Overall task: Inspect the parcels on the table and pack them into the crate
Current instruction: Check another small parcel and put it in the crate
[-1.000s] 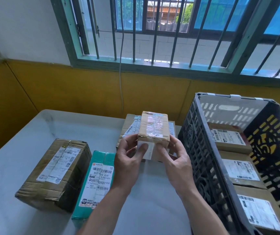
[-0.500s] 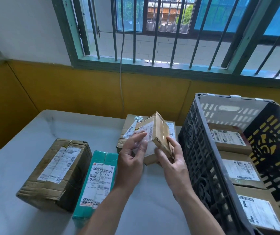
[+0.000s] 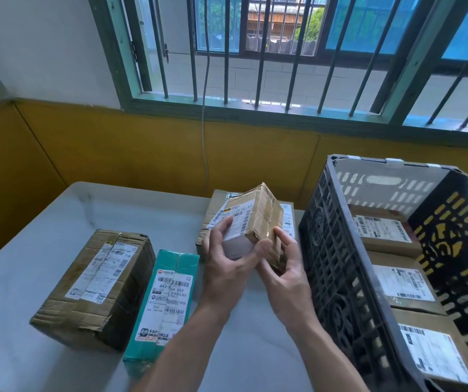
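Fingers [image 3: 224, 226] of the left hand [image 3: 227, 267] press against the labelled face of a small brown parcel [image 3: 255, 219], thumb curled across its lower white end, while the right hand [image 3: 286, 267] cups the taped side from beneath, its fingers [image 3: 282, 234] wrapped along the cardboard; both hands pinch the parcel between them. It is held tilted above the tabletop [image 3: 43, 222], one corner pointing up, just beside the black crate's [image 3: 337, 250] near wall. Behind it a flat brown parcel [image 3: 213, 210] lies on the tabletop, mostly hidden by the held one. To the left, a teal parcel [image 3: 167, 301] lies lengthwise with a white barcode label facing up, touching or nearly touching a larger, dented brown carton [image 3: 97, 284] on its far side. Inside the crate three brown parcels sit in a row with labels up: a far one [image 3: 380, 230], a middle one [image 3: 399, 281] and a near one [image 3: 431, 352], edges close together. A barred window [image 3: 255, 52] runs above a yellow wall [image 3: 114, 154].
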A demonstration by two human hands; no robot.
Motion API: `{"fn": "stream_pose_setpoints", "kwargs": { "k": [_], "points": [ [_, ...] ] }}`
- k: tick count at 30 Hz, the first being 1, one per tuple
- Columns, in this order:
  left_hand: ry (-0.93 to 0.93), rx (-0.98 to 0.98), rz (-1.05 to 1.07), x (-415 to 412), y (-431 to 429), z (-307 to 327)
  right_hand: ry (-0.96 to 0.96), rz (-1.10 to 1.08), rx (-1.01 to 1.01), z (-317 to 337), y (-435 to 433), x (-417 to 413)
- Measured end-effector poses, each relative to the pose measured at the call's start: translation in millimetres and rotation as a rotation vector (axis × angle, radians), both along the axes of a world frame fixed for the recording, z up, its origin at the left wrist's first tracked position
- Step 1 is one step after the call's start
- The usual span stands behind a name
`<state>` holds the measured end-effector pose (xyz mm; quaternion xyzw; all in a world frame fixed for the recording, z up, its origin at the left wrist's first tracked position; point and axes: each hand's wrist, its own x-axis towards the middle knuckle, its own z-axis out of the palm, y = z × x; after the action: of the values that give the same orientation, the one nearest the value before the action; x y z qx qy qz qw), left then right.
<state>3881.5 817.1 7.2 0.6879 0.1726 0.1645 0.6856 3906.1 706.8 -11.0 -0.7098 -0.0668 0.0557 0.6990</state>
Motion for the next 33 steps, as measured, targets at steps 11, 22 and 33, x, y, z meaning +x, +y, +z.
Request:
{"fn": "stream_pose_setpoints", "kwargs": {
  "k": [11, 22, 33],
  "points": [
    [-0.058, 0.119, -0.191, -12.7, 22.5, 1.0, 0.041, -0.132, 0.022, 18.8, -8.8, 20.3],
    [-0.047, -0.058, -0.191, -19.9, 25.3, 1.1, 0.071, -0.155, 0.095, 25.9, -0.9, 9.7],
    [-0.113, -0.136, -0.217, -34.0, 38.5, 6.2, -0.014, -0.202, 0.093, 36.6, 12.9, -14.0]
  ]
}}
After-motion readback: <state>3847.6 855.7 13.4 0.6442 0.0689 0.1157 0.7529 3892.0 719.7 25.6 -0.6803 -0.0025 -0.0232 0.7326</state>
